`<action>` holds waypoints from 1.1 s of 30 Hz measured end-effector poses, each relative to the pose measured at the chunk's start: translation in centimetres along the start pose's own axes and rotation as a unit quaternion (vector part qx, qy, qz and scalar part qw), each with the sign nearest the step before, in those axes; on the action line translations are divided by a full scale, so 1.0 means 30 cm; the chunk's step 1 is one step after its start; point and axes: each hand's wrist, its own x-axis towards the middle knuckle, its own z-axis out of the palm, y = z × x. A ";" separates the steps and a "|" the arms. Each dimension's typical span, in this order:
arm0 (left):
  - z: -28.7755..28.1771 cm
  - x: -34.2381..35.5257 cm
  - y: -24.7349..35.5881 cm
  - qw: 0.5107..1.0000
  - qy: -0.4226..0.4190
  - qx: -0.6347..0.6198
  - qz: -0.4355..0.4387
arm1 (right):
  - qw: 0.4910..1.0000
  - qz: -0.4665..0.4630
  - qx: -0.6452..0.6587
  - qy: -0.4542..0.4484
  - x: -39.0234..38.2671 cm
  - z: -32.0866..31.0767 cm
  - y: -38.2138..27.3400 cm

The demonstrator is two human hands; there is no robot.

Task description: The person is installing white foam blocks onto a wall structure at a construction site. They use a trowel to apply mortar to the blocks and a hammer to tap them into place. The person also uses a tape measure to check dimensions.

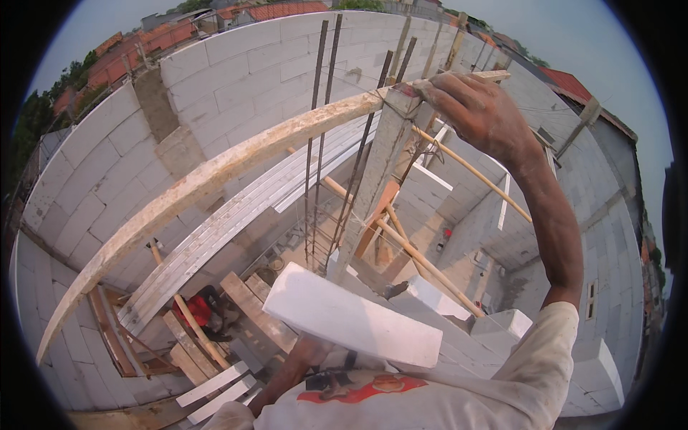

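Note:
My right hand (pixel 469 115) is raised at the upper right, with its fingers bent over a long wooden batten (pixel 236 154). There the batten crosses the top of an upright grey post (pixel 376 172), which has wire around its head. Close to my body, a white lightweight wall block (pixel 351 315) lies tilted across my front. My left hand (pixel 315 351) reaches in under the block's lower edge and supports it; its fingers are hidden behind the block.
Several steel bars (pixel 315 143) rise beside the post. Bamboo poles (pixel 430 265) slant across the drop below. More white blocks (pixel 502 326) stand along the wall at the right. Wooden planks (pixel 258 308) lie lower left, near a person in red (pixel 204 312). Block walls (pixel 244 64) surround the space.

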 end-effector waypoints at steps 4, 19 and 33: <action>0.008 -0.004 -0.015 1.000 -0.020 -0.015 -0.008 | 0.997 -0.006 -0.001 0.071 0.016 -0.009 -0.052; 0.105 0.036 -0.019 0.994 -0.091 -0.065 -0.006 | 0.986 -0.068 -0.146 0.049 0.046 0.000 -0.063; 0.078 -0.017 -0.050 0.993 -0.076 -0.082 -0.032 | 0.997 -0.009 -0.060 0.048 0.058 0.034 -0.079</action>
